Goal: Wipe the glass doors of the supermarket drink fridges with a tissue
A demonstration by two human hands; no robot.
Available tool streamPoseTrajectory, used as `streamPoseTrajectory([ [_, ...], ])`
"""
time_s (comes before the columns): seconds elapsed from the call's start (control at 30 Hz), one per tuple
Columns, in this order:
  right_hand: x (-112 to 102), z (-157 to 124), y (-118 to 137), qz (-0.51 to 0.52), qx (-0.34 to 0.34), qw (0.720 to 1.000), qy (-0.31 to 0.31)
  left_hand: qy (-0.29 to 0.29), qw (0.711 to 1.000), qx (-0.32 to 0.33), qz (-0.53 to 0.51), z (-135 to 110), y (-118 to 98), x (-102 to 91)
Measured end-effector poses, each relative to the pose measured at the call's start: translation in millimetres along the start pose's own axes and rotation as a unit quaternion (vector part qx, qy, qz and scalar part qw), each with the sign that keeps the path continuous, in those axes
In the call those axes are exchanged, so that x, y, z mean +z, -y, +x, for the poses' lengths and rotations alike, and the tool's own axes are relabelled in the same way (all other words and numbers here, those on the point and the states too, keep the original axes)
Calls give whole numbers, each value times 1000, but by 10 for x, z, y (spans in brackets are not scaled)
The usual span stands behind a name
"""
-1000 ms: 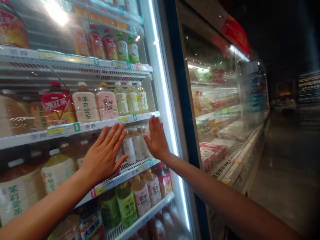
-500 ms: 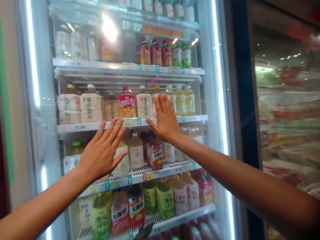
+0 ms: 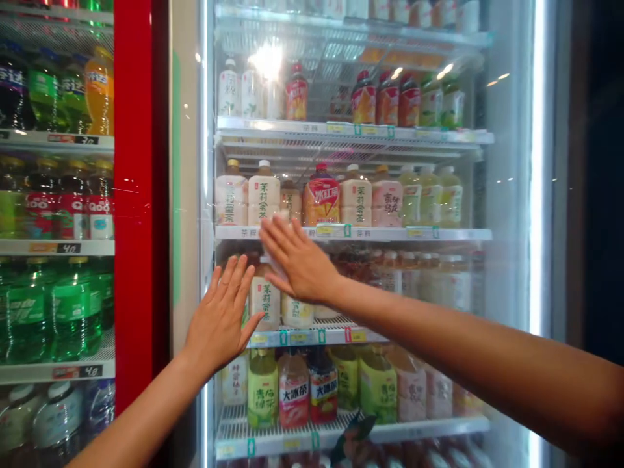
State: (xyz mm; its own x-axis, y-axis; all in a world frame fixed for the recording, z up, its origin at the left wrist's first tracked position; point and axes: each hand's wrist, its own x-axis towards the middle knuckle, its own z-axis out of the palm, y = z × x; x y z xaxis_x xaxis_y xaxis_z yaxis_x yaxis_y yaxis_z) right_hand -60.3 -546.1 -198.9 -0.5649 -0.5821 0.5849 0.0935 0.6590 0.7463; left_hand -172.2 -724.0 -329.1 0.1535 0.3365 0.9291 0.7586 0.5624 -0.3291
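Note:
My left hand (image 3: 221,312) lies flat against the glass door (image 3: 509,195) of an upright drinks fridge, fingers stretched out and thumb apart, with nothing in it. Above and to its right, my right hand (image 3: 299,263) is spread on the same glass, slightly blurred. A thin white cloth (image 3: 273,255) shows between its thumb and fingers, pressed under the palm; most of it is hidden. Behind the glass, near the right fingertips, stand jasmine tea bottles (image 3: 264,192) and a red iced tea bottle (image 3: 322,198).
Shelves (image 3: 429,234) inside hold several rows of bottled drinks. A bright lamp reflection (image 3: 267,62) shows on the glass. To the left, past a red frame (image 3: 134,195), another fridge holds green soda bottles (image 3: 75,309). A lit strip (image 3: 537,195) runs down the right side.
The view has turned left, bringing the red frame and soda fridge in. My right hand has moved left and down across the glass, closer to my left hand, the white cloth with it.

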Motion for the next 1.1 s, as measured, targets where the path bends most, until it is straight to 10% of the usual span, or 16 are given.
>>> streamPoseTrajectory([
  [0.13,5,-77,133,33,-141,986,78,-9,1000,-30,1,-267,-73,163],
  [0.27,-35,-170,-123,16,78,997,-6,-12,994,-102,-31,-492,-315,282],
  [0.37,155,-732,284,0,187,982,-43,-2,988,-145,-54,-721,-622,330],
  [0.5,448,-1827,1249,30,63,997,16,33,982,-173,-66,-1068,-970,332],
  [0.6,416,-2236,1179,36,86,996,4,51,982,-168,-68,-1210,-1070,265],
  [0.77,240,-2138,318,7,268,963,-39,60,975,-198,-82,-1176,-1185,180],
  [1.0,469,-2824,1456,34,168,983,-62,38,979,-178,-91,-1026,-1816,357],
  [1.1,417,-2850,1156,32,192,979,-57,38,988,-110,-99,-791,-2080,409],
])
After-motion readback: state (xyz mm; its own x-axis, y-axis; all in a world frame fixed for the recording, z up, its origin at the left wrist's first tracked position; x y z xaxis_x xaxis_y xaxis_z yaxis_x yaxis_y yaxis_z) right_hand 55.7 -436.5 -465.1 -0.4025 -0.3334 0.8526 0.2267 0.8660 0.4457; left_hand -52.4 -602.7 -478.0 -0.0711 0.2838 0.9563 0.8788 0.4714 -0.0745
